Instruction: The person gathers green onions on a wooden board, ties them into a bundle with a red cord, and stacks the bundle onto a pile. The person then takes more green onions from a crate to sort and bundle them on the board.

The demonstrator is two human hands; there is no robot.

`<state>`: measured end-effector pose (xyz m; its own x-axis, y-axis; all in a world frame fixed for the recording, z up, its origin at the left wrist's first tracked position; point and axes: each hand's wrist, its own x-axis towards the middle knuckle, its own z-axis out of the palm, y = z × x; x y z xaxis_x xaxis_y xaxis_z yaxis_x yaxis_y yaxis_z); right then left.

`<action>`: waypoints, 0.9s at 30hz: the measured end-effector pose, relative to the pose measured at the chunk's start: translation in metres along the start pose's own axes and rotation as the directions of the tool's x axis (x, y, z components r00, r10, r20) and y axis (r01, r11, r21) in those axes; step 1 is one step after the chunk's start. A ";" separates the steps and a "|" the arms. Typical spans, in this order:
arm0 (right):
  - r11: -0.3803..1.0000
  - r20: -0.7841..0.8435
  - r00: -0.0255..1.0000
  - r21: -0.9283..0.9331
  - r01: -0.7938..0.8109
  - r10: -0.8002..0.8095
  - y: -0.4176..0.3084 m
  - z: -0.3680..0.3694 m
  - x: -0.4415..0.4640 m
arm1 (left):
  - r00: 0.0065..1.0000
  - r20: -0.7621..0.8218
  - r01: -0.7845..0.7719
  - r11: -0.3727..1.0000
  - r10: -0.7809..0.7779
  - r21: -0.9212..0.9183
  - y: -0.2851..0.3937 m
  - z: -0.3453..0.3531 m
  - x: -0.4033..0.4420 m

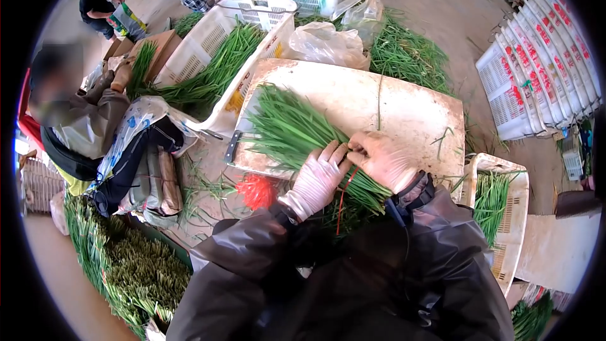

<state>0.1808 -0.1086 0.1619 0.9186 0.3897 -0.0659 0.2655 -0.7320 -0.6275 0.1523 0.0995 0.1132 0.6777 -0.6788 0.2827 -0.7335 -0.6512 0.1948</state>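
A thick bunch of green chives (287, 123) lies across the worn white board (416, 113), its leaf ends spread to the far left and its stalks towards my body. My left hand (319, 180), in a thin whitish glove, is closed over the near side of the bunch. Also gloved, my right hand (382, 161) rests on the stalks with thumb and fingers pinched together, close to the left fingertips. A thin red tie (344, 192) runs round the stalks beneath my fingers and hangs down. Its end at the pinch is hidden.
Left of the board, a white crate (278, 19) holds loose chives, beside a seated co-worker (88, 113). A tuft of red ties (255, 191) lies near my left wrist. Another crate (517, 189) stands right; stacked crates (536, 57) stand behind. Bundled chives (136, 265) fill the lower left.
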 end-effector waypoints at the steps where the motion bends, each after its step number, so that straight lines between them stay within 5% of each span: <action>1: 0.998 -0.018 0.998 -0.027 0.055 -0.055 0.007 0.015 -0.001 | 1.000 -0.023 -0.016 0.999 0.015 -0.034 -0.005 -0.004 -0.005; 3: 0.993 -0.021 0.999 -0.111 0.044 -0.046 0.007 0.027 0.000 | 0.994 -0.107 -0.031 0.988 0.015 -0.151 -0.019 -0.006 -0.014; 6: 0.979 -0.029 0.999 -0.203 0.034 -0.041 0.010 0.035 0.002 | 0.934 -0.225 0.249 0.958 -0.277 -0.143 -0.040 -0.025 -0.031; 8: 0.976 -0.017 0.999 -0.218 0.032 -0.037 0.017 0.038 0.001 | 0.829 -0.106 0.532 0.832 -0.549 -0.158 -0.072 -0.027 -0.049; 11: 0.973 -0.005 0.999 -0.228 0.030 -0.032 0.020 0.037 -0.001 | 0.687 0.043 0.713 0.662 -0.725 -0.233 -0.098 -0.038 -0.063; 18: 0.955 0.021 1.000 -0.295 0.021 -0.015 0.012 0.032 -0.002 | 0.798 -0.024 0.603 0.797 -0.603 0.040 -0.096 -0.020 -0.065; 27: 0.961 0.013 0.999 -0.273 0.045 -0.044 0.010 0.032 -0.003 | 0.805 -0.064 0.588 0.808 -0.589 -0.043 -0.093 -0.032 -0.064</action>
<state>0.1716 -0.0994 0.1308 0.9023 0.4284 -0.0484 0.3768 -0.8382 -0.3942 0.1753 0.2145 0.1068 0.9746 -0.1413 0.1736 -0.1968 -0.9103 0.3642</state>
